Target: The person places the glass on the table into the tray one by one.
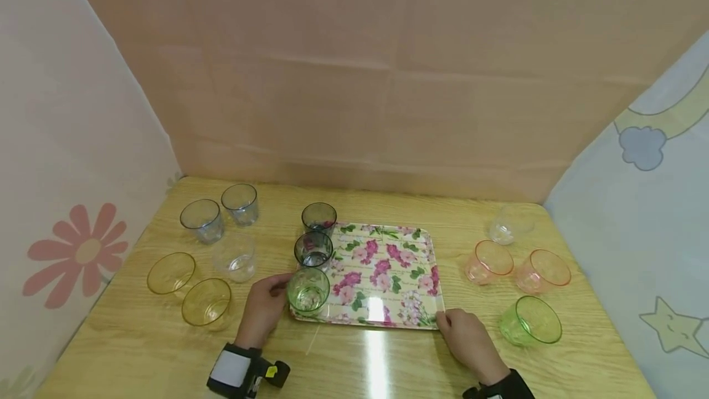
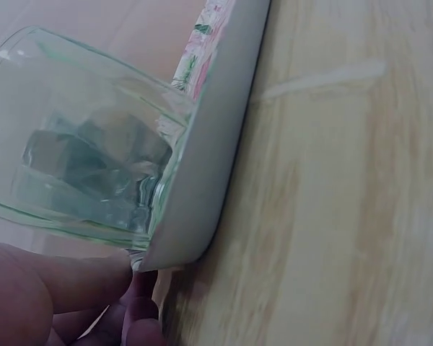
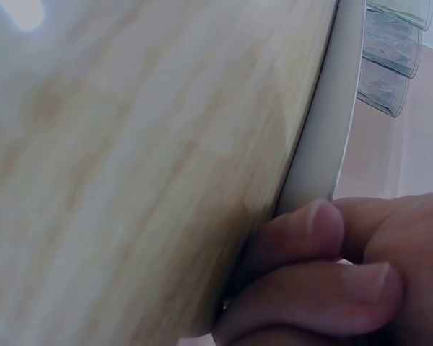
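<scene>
A flower-patterned tray (image 1: 382,276) lies in the middle of the table. Along its left side stand three glasses in a row: a green glass (image 1: 308,291) nearest, then a dark grey glass (image 1: 313,251) and another dark grey glass (image 1: 319,218) behind. My left hand (image 1: 264,308) pinches the tray's left rim beside the green glass; in the left wrist view the thumb (image 2: 79,281) is at the rim with fingers below. At the near right corner, my right hand (image 1: 468,340) grips the tray's edge, its curled fingers (image 3: 310,288) showing in the right wrist view.
Left of the tray stand two blue-grey glasses (image 1: 202,221), a clear glass (image 1: 237,260) and two yellow glasses (image 1: 207,303). On the right are a clear glass (image 1: 504,229), two pink glasses (image 1: 488,263) and a green glass (image 1: 530,323). A plain cloth wall (image 1: 360,79) rises behind the table.
</scene>
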A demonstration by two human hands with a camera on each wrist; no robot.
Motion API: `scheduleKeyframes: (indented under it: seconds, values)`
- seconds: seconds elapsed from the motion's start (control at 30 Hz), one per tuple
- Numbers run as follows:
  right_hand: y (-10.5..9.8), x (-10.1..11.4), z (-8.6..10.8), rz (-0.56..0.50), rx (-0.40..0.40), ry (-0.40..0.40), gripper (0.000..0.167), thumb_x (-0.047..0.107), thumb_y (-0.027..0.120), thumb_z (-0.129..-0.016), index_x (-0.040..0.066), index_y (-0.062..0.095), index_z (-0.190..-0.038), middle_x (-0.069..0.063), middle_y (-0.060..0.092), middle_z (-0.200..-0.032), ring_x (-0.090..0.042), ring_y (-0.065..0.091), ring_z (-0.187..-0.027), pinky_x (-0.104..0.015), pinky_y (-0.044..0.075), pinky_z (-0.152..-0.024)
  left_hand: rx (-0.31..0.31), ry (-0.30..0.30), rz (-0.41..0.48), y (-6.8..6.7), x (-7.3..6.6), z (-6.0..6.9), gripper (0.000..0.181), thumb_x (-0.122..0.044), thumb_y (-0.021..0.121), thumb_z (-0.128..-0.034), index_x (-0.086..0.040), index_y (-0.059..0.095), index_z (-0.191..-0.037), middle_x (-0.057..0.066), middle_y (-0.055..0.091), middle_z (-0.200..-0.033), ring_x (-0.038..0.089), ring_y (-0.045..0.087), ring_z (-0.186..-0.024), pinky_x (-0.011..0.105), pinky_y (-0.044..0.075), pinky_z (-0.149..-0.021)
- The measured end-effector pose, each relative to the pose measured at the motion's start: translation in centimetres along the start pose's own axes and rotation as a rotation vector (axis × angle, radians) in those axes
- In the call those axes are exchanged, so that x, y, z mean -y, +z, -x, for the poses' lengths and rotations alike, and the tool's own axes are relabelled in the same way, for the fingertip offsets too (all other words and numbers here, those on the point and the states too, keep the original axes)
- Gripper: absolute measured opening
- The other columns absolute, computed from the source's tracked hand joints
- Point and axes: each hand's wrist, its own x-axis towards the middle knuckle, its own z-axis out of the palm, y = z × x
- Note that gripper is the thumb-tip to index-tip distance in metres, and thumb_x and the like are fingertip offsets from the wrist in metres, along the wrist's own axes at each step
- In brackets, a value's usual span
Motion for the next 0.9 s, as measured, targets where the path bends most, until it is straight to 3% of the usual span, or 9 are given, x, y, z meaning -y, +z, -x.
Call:
scheduleKeyframes:
  seconds: [0.33, 0.53, 0.67, 0.73, 0.8, 0.9]
  values:
    - [-0.3, 0.0, 0.4, -0.001, 0.004, 0.038, 0.046, 0.019, 0.051, -0.106, 0.014, 0.042, -0.061, 0.001, 0.033, -0.057, -0.015, 0.031, -0.052, -0.029, 0.027, -0.056, -0.010, -0.007, -0.023, 0.6, -0.1, -0.3, 0.024, -0.003, 0.066, -0.0948, 0.006, 0.073, -0.116, 0.017, 0.073, -0.105, 0.023, 0.067, -0.088, 0.032, 0.052, -0.072]
    - [-0.8, 0.1, 1.1, -0.080, 0.013, 0.087, 0.049, 0.032, 0.049, -0.108, 0.014, 0.043, -0.063, 0.001, 0.032, -0.057, -0.014, 0.028, -0.053, -0.029, 0.025, -0.056, -0.004, -0.017, -0.034, 0.6, 0.1, -0.3, 0.025, -0.005, 0.066, -0.0956, 0.005, 0.072, -0.118, 0.018, 0.073, -0.106, 0.025, 0.067, -0.089, 0.033, 0.052, -0.071]
    - [-2.4, 0.3, 2.2, -0.160, -0.015, 0.101, 0.048, 0.039, 0.050, -0.108, 0.011, 0.048, -0.068, 0.000, 0.036, -0.058, -0.014, 0.028, -0.051, -0.028, 0.026, -0.053, -0.002, -0.008, -0.046, 0.4, 0.1, -0.2, 0.026, -0.007, 0.067, -0.0962, 0.004, 0.072, -0.119, 0.017, 0.073, -0.108, 0.025, 0.068, -0.090, 0.034, 0.053, -0.073]
    - [-3.4, 0.4, 3.0, -0.212, -0.062, 0.092, 0.046, 0.040, 0.051, -0.107, 0.010, 0.053, -0.073, -0.001, 0.040, -0.058, -0.013, 0.030, -0.050, -0.027, 0.028, -0.051, -0.004, 0.001, -0.052, 0.3, 0.1, -0.1, 0.026, -0.006, 0.067, -0.0959, 0.005, 0.072, -0.119, 0.017, 0.073, -0.107, 0.025, 0.068, -0.090, 0.034, 0.053, -0.073]
    - [-4.4, 0.3, 3.9, -0.259, -0.172, 0.062, 0.039, 0.038, 0.055, -0.106, 0.009, 0.058, -0.080, -0.001, 0.047, -0.062, -0.012, 0.036, -0.050, -0.026, 0.032, -0.050, -0.006, 0.010, -0.058, 0.1, 0.1, -0.1, 0.027, -0.006, 0.067, -0.0958, 0.005, 0.072, -0.119, 0.017, 0.073, -0.106, 0.024, 0.068, -0.090, 0.034, 0.052, -0.073]
    - [-5.3, -0.5, 5.3, -0.319, -0.441, -0.016, 0.021, 0.023, 0.064, -0.103, 0.008, 0.062, -0.088, 0.001, 0.056, -0.070, -0.009, 0.047, -0.057, -0.023, 0.039, -0.052, -0.001, 0.019, -0.055, 0.2, 0.3, 0.0, 0.027, -0.005, 0.065, -0.0957, 0.007, 0.071, -0.119, 0.018, 0.072, -0.106, 0.025, 0.067, -0.090, 0.034, 0.052, -0.072]
